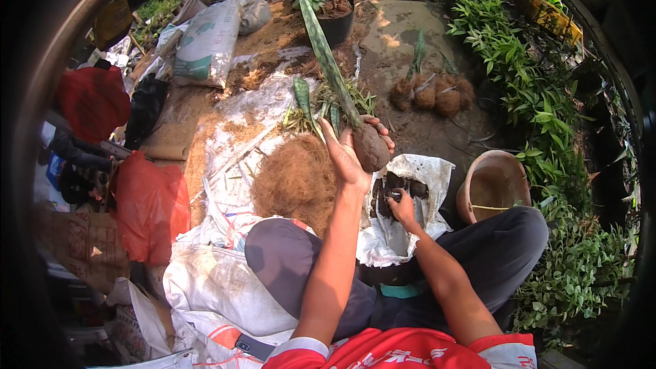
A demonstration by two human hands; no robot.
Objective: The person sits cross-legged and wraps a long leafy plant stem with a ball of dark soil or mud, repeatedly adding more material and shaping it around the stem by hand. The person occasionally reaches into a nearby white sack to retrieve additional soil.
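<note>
Left hand raised, fingers wrapped around the soil ball of a long-leaved plant, held above the pile of coconut fibre. Right hand lowered onto the dark soil in the white sack, fingers curled into it; what it holds cannot be told. Clay pot lies just beside the sack's right edge; wrapped plants rest well apart on the ground.

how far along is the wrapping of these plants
Done: three fibre-wrapped root balls lie on the ground ahead. In hand: the left hand holds up a long-leaved plant by its bare soil ball, and the right hand reaches into dark soil on the white sack. Left: wrapping it from the coconut fibre pile; more plants lie behind.
</note>
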